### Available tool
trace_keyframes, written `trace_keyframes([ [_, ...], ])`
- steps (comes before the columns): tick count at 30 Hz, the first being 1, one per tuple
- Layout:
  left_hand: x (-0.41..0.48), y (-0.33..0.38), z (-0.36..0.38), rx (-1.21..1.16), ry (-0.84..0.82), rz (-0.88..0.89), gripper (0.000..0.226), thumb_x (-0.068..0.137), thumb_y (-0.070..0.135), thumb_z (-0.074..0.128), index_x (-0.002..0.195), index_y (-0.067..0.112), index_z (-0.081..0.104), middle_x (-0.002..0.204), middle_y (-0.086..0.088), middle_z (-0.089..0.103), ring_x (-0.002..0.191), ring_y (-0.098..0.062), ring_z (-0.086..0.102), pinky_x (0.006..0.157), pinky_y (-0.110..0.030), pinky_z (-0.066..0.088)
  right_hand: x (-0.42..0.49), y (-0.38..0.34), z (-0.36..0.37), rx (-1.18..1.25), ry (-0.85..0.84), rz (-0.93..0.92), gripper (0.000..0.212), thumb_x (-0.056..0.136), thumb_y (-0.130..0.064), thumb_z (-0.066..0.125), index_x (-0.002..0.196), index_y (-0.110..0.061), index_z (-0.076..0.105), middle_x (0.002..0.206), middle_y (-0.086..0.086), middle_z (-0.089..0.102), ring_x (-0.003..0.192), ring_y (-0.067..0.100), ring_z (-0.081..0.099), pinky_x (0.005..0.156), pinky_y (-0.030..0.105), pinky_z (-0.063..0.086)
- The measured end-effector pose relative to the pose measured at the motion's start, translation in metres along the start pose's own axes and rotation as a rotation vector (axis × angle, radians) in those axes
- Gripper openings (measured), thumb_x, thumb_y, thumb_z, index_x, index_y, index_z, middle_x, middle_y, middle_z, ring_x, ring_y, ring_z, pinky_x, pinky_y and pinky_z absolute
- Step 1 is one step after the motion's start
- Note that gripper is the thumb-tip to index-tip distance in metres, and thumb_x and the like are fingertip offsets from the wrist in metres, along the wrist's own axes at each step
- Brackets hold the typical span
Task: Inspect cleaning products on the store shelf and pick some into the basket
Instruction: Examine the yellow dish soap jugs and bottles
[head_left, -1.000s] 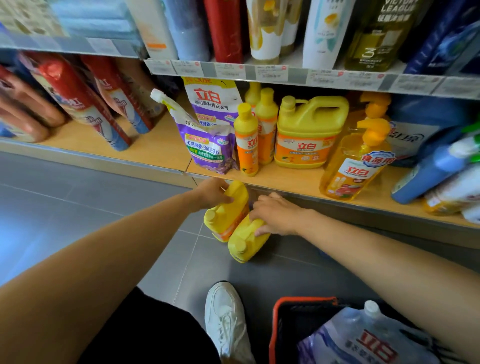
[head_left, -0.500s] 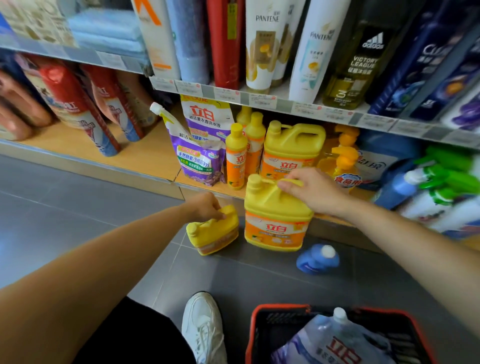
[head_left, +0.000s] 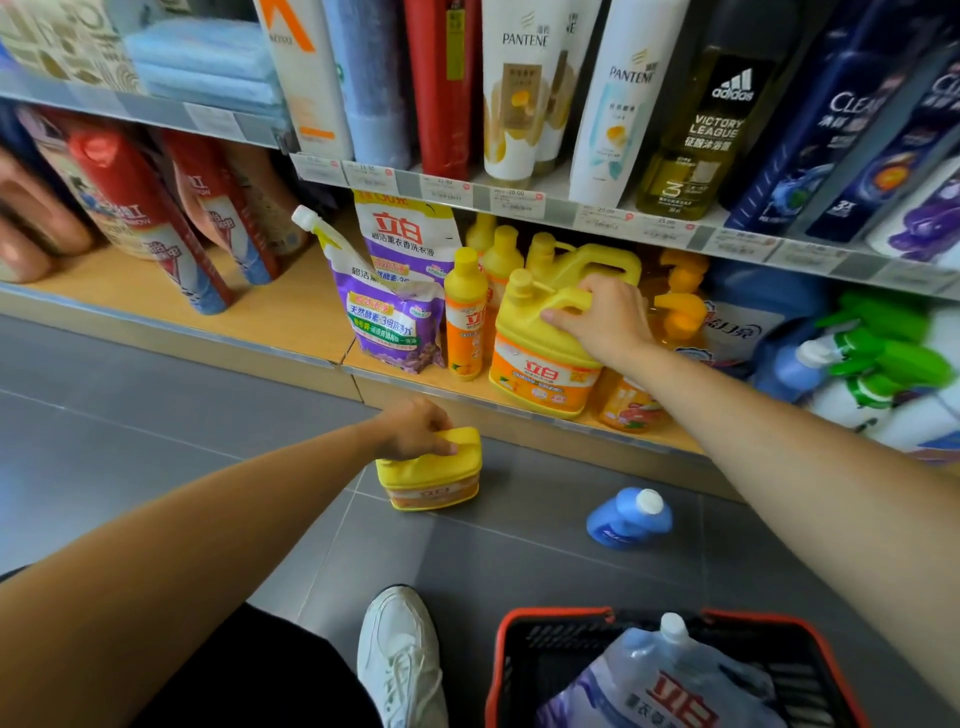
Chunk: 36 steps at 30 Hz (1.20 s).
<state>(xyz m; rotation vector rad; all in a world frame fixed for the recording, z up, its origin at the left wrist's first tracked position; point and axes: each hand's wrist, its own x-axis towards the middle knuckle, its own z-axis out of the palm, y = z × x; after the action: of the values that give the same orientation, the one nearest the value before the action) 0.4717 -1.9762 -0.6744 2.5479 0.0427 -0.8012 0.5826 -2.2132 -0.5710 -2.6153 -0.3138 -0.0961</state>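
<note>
Widest first: the store shelf (head_left: 291, 322) fills the top of the view. Its bottom board is packed with detergents, and shampoo bottles (head_left: 524, 93) line the row above, behind price tags. Under it runs the grey tiled floor (head_left: 156, 415), and the person is down low to work that bottom board.

The red-rimmed basket (head_left: 496, 675) sits on the floor at lower right, close enough for either arm to drop something in. A refill pouch (head_left: 670, 680) already lies inside, so one pick is banked.

Now the yellow jug (head_left: 540, 364), upright at the front lip of the bottom board, with a matching jug (head_left: 602, 260) just behind it. The right hand (head_left: 602, 317) is on top, its grip clamped round the handle with the fingers curled over. That looks the sensible hold for a full, heavy container, since it stays level. Whether the base rests on the board or hangs just off it, I cannot tell.

Left of it a purple pouch (head_left: 389, 317) leans against the stock behind.

Down on the floor, just below the shelf edge, stands the second yellow jug (head_left: 431, 478). The left hand (head_left: 415, 428) has its grip closed over the top, thumb along the front, steadying it. Two alike, one in each hand: that reads as a comparison before one is chosen.

A white shoe (head_left: 400, 660) is planted beside the basket. A blue bottle (head_left: 628, 517) seems to lie on its side on the floor, touched by nobody.

Smallest: a slim orange bottle (head_left: 465, 317) stands tight between pouch and jug, easy to knock over.
</note>
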Motion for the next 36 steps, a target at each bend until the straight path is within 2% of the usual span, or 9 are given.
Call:
trace_keyframes([
  [8,0.002,0.005,-0.001,0.019,-0.035,-0.006,0.043,0.096,0.038,0.066,0.132,0.014,0.061,0.127,-0.006,0.063,0.109,-0.019,0.057,0.094,-0.031,0.05,-0.01,0.008,-0.015,-0.211,-0.127,-0.223,0.068,0.086,-0.048,0.072,0.14,-0.012,0.05,0.138,0.01,0.053,0.129,0.032,0.047,0.104,0.044,0.039],
  [13,-0.009,0.015,0.001,0.068,-0.074,-0.017,0.038,0.099,0.039,0.062,0.125,0.011,0.062,0.123,-0.01,0.064,0.104,-0.02,0.057,0.085,-0.03,0.047,-0.055,0.042,-0.051,-0.104,0.145,-0.402,0.052,0.081,-0.031,0.079,0.127,-0.014,0.061,0.121,0.005,0.059,0.113,0.025,0.05,0.093,0.035,0.039],
  [16,-0.022,0.028,-0.007,0.073,-0.075,-0.011,0.043,0.097,0.043,0.062,0.127,0.013,0.059,0.125,-0.008,0.063,0.109,-0.022,0.058,0.091,-0.034,0.05,-0.075,0.076,-0.064,-0.026,0.219,-0.261,0.053,0.076,-0.026,0.083,0.122,-0.013,0.06,0.117,0.007,0.055,0.11,0.026,0.05,0.089,0.029,0.038],
  [19,-0.04,0.047,-0.021,0.119,-0.046,0.05,0.062,0.081,0.052,0.079,0.127,0.018,0.056,0.118,0.001,0.06,0.105,-0.018,0.058,0.085,-0.03,0.053,-0.082,0.108,-0.068,0.06,0.141,-0.064,0.071,0.074,-0.027,0.087,0.132,-0.013,0.05,0.127,0.01,0.051,0.119,0.029,0.052,0.094,0.038,0.045],
  [22,-0.059,0.07,-0.033,0.284,0.135,0.156,0.078,0.064,0.052,0.091,0.124,0.018,0.055,0.117,0.0,0.061,0.099,-0.016,0.055,0.077,-0.027,0.051,-0.078,0.124,-0.067,0.121,0.006,-0.005,0.086,0.073,-0.028,0.088,0.143,-0.014,0.042,0.14,0.01,0.051,0.128,0.028,0.05,0.102,0.042,0.043],
  [24,-0.071,0.085,-0.038,0.347,0.258,0.234,0.083,0.062,0.049,0.093,0.128,0.017,0.054,0.123,-0.002,0.059,0.107,-0.019,0.052,0.086,-0.03,0.051,-0.074,0.128,-0.062,0.148,-0.053,-0.012,0.086,0.072,-0.026,0.089,0.144,-0.012,0.043,0.142,0.011,0.052,0.13,0.029,0.049,0.104,0.042,0.041],
  [28,-0.089,0.11,-0.044,0.377,0.402,0.421,0.076,0.067,0.045,0.092,0.128,0.013,0.058,0.131,-0.008,0.062,0.119,-0.027,0.054,0.096,-0.043,0.054,-0.066,0.129,-0.053,0.181,-0.043,0.021,0.079,0.073,-0.024,0.087,0.14,-0.014,0.048,0.138,0.012,0.051,0.129,0.029,0.048,0.103,0.042,0.042],
  [31,-0.089,0.124,-0.05,0.408,0.439,0.428,0.076,0.07,0.047,0.089,0.13,0.012,0.058,0.132,-0.009,0.061,0.122,-0.027,0.053,0.098,-0.045,0.052,-0.06,0.13,-0.048,0.227,-0.037,0.037,0.08,0.075,-0.024,0.086,0.144,-0.015,0.046,0.14,0.011,0.053,0.129,0.028,0.05,0.105,0.048,0.044],
  [36,-0.071,0.14,-0.055,0.393,0.512,0.417,0.067,0.071,0.042,0.09,0.123,0.01,0.06,0.117,-0.014,0.065,0.106,-0.029,0.058,0.084,-0.04,0.054,-0.056,0.134,-0.043,0.267,-0.004,0.015,0.074,0.076,-0.024,0.086,0.14,-0.016,0.051,0.136,0.008,0.06,0.126,0.028,0.056,0.101,0.052,0.048],
])
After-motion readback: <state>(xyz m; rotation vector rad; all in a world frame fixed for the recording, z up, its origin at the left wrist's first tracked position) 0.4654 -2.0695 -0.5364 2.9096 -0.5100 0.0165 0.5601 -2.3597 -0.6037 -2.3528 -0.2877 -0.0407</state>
